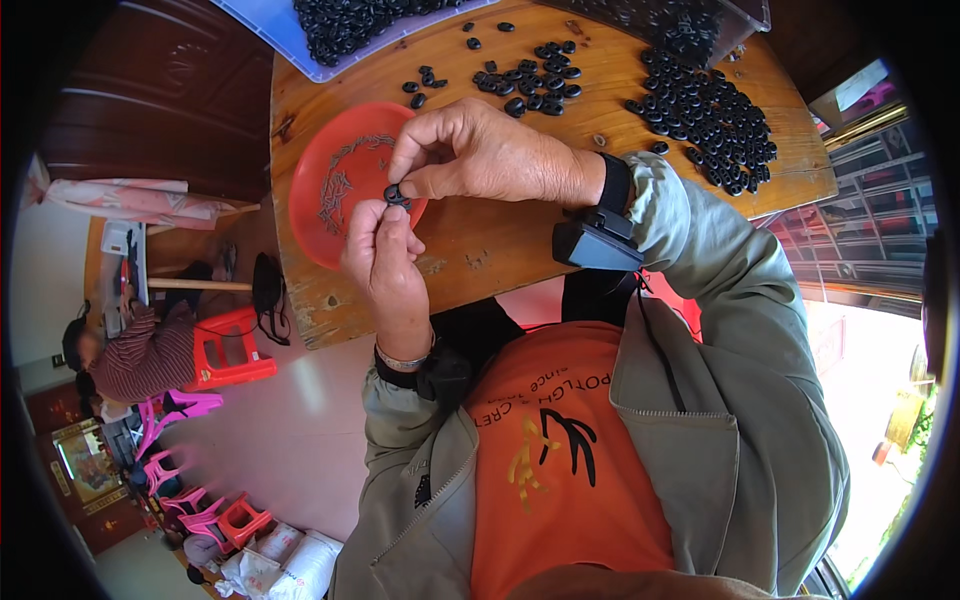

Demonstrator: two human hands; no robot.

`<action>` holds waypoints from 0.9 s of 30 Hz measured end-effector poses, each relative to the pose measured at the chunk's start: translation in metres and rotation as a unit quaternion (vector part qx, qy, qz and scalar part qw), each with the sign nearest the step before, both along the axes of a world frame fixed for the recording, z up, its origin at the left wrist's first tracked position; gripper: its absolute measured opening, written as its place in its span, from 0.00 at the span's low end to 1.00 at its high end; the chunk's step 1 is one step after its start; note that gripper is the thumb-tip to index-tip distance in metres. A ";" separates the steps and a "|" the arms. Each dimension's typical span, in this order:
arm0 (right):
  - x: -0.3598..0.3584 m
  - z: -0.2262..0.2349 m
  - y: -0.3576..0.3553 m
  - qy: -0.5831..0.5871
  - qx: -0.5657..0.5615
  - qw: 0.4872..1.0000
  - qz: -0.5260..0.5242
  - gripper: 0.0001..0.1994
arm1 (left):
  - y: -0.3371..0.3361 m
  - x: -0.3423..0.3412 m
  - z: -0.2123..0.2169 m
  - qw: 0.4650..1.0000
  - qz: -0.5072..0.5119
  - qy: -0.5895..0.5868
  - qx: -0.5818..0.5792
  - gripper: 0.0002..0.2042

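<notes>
Over the near side of a round red plate (pixel 362 118), my two hands meet at a small black oval plastic piece (pixel 397 194). My left hand (pixel 388 275) pinches it from below between thumb and fingertips. From above, the thumb and index finger of my right hand (pixel 485 155) close on the same piece; whether they also grip something smaller is hidden. Thin grey metal pins (pixel 340 188) lie scattered in the plate.
Loose black pieces (pixel 540 85) lie beyond my hands on the wooden table (pixel 480 255); a larger heap (pixel 705 120) spreads at right. A blue bin (pixel 262 30) and a clear bin (pixel 745 20) hold more. At left, a person (pixel 150 350) sits near a red stool (pixel 230 350).
</notes>
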State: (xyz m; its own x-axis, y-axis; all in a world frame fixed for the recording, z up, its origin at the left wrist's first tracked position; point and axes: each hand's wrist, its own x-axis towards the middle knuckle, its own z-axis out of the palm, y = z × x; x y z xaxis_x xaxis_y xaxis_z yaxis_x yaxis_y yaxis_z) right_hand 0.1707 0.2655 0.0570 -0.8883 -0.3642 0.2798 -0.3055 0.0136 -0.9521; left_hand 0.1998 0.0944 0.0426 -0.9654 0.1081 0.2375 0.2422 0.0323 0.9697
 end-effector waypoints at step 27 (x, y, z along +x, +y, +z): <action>0.005 0.002 -0.004 -0.001 0.025 0.998 0.052 0.12 | 0.000 -0.001 0.001 0.997 -0.001 -0.045 0.065 0.09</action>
